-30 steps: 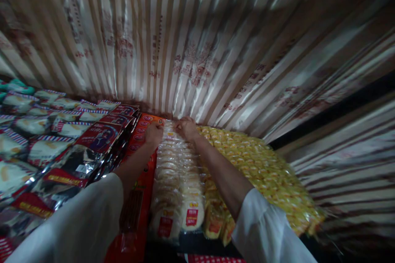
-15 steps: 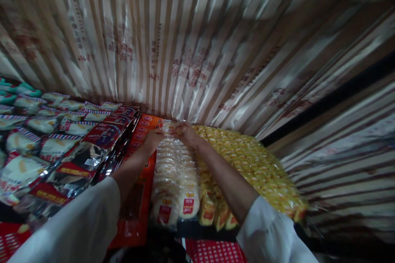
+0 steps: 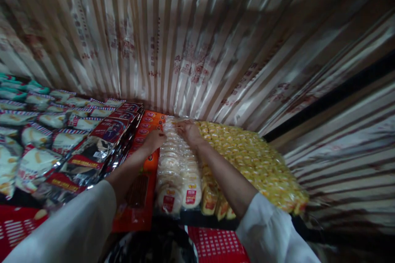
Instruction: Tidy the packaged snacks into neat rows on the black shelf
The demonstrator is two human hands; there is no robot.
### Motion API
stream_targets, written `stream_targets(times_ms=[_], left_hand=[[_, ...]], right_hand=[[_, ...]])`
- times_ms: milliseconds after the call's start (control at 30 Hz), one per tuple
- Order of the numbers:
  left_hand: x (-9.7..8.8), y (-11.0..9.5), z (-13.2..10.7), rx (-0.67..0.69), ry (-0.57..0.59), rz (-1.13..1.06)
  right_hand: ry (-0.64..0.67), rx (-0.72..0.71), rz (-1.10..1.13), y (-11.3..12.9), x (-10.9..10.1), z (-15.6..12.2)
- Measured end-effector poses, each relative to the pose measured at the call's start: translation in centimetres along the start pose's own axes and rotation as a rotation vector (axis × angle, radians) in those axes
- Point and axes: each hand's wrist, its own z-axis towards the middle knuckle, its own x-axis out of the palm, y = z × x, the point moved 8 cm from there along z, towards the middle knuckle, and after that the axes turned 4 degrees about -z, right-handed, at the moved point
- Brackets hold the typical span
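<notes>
Two rows of round white rice crackers in clear wrappers (image 3: 169, 168) run away from me on the shelf, with red labels on the nearest ones. At the far end of these rows, my right hand (image 3: 189, 131) rests on the wrappers, fingers stretched leftward and apart. My left hand (image 3: 155, 140) is at the left edge of the crackers, over the orange packets (image 3: 143, 172). Its fingertips are pinched together; whatever they hold, if anything, is too small to make out.
Yellow wrapped snacks (image 3: 247, 160) fill the right side. Dark red and silver bags (image 3: 105, 131) and white snack bags (image 3: 68, 141) lie to the left. A striped sheet (image 3: 173, 41) rises behind, a dark bar (image 3: 333, 98) crosses at right, and red baskets (image 3: 216, 246) stand in front.
My hands have moved apart: the left has drawn back leftward from the crackers, and the right hand's fingers have spread over the wrappers. The view has shifted slightly.
</notes>
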Motion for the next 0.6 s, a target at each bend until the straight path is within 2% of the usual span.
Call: stream_targets(times_ms=[100,267,467,600], left_hand=[[0.4,0.0,-0.2,0.008,-0.015,-0.045],[0.8,0.4,-0.2,-0.008,-0.097,-0.076],[0.5,0.0,-0.5,0.085,-0.118,-0.045],[0.7,-0.1,-0.6,0.104,-0.114,-0.01]], right_hand=[[-0.052,-0.068,0.043,0.2,-0.5,-0.6],[0.093,-0.233,-0.049,1.2,0.0,-1.9],[0.14,-0.203,-0.179,1.9,0.1,-2.1],[0.207,-0.119,-0.225,1.8,0.5,-2.1]])
